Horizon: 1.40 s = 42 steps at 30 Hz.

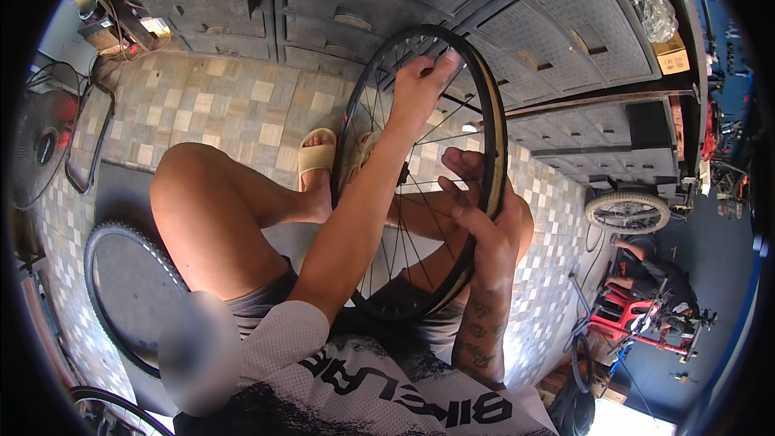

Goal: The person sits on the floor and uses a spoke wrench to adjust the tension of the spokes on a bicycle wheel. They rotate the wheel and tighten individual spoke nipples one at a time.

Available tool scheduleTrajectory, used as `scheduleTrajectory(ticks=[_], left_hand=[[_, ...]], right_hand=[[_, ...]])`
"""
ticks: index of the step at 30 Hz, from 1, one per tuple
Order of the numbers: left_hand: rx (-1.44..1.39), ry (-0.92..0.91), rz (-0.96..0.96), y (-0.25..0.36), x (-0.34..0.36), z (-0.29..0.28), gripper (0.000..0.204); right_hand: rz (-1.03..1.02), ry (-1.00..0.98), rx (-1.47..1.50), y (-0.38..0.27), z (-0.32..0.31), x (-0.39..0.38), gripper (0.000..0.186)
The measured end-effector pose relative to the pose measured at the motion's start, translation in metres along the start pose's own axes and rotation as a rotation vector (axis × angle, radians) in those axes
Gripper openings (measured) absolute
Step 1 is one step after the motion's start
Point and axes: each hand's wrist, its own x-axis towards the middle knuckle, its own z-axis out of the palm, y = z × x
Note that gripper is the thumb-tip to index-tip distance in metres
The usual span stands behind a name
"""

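A bicycle wheel [494,133] with a black rim and thin spokes stands upright between my legs, with no tyre on it. A tan strip [500,163] runs along the outer channel of its rim. My left hand [421,87] reaches to the upper part of the wheel, its fingers curled and its thumb near the inner side of the rim. What lies between those fingers is hidden. Lower on the right side, my right hand [491,226] supports the rim, with the thumb and fingers around it and fingertips among the spokes. The hub [403,173] sits beside my left forearm.
A loose tyre [94,274] lies on a dark mat at left, near a floor fan [47,145]. Grey drawer cabinets [347,0] line the far side. At right are another wheel [628,211], a red chair [626,312] and a seated person [674,299].
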Motion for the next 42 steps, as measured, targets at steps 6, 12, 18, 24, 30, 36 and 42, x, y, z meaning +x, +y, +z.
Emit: scheduleTrajectory(ticks=[6,12,18,24,30,36,42], left_hand=[[-0.050,0.019,0.239,-0.009,-0.013,-0.012,0.020],[0.855,0.192,1.189,0.007,0.032,-0.051,0.015],[0.480,0.187,0.471,0.029,0.007,-0.069,0.019],[0.246,-0.179,0.424,0.019,-0.052,-0.042,0.021],[0.369,-0.179,0.450,0.022,-0.064,-0.030,0.019],[0.085,-0.310,0.308,0.015,-0.064,-0.021,0.019],[-0.110,-0.531,0.273,0.014,-0.050,-0.021,0.019]], right_hand=[[-0.026,0.066,-0.055,0.001,0.004,0.000,0.066],[-0.019,-0.026,-0.002,0.002,-0.004,-0.002,0.061],[-0.009,-0.001,0.037,0.006,-0.004,-0.001,0.062],[-0.004,-0.001,0.021,0.005,-0.003,0.000,0.062],[-0.012,-0.004,0.036,0.005,-0.002,-0.001,0.062],[-0.005,0.009,0.026,0.002,-0.002,0.000,0.062],[-0.024,0.050,0.000,0.004,0.004,0.000,0.066]])
